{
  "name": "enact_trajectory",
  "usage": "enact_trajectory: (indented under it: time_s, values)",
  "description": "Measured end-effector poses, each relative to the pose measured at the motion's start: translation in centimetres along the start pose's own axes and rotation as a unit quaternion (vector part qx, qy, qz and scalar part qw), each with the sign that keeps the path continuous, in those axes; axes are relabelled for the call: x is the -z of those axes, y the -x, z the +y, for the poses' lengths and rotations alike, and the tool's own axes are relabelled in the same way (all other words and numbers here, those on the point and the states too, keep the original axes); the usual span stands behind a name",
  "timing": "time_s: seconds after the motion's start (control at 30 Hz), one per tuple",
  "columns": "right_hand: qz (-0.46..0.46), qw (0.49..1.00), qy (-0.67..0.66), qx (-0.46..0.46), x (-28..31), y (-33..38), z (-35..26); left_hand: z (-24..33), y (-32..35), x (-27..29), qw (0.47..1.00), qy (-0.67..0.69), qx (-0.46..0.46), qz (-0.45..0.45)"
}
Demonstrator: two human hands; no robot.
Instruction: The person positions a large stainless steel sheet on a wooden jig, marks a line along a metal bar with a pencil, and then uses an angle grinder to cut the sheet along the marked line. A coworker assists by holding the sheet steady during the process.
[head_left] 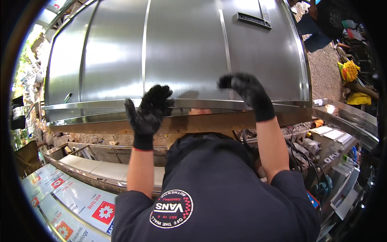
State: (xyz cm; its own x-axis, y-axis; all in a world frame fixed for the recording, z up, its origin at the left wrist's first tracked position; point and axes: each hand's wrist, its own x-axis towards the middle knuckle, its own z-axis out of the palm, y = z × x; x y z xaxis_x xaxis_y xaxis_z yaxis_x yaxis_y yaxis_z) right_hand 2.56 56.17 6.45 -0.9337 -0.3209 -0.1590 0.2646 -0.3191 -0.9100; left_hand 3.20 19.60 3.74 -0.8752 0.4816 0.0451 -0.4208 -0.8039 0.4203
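Note:
A big shiny stainless steel panel [185, 52] fills the upper view, crossed by several narrow straight strips [144, 44]. Along its near side runs a raised metal edge [209, 105]. My left hand [148, 111], in a black glove, is over that edge with its fingers stretched upward and nothing held. To the right, my right hand [248, 89], gloved alike, hovers over the panel's near part. Its fingers point left, apart from the thumb, and look a little blurred; nothing shows in them. Whether either hand touches the metal I cannot tell.
A square-like dark tool [254, 20] lies on the panel's far right, and a marker-like stick [67, 97] at its near left. Film-covered sheets [80, 197] are at lower left. Metal channels [350, 117], cables [308, 155] and yellow bags [350, 71] sit right. Another person [322, 20] is upper right.

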Motion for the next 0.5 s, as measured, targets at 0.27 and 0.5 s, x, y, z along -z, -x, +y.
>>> enact_trajectory:
  time_s: [0.27, 0.5]
  values:
    - [-0.384, 0.892, 0.224, -0.085, -6.2, 0.8, -2.7, 7.9, -2.3, -3.6, 0.767, -0.324, 0.436, -0.341]
    - [0.369, 0.867, -0.172, 0.286, -2.3, -2.6, -6.6, 15.1, -8.2, 1.9, 0.985, -0.16, -0.029, -0.06]
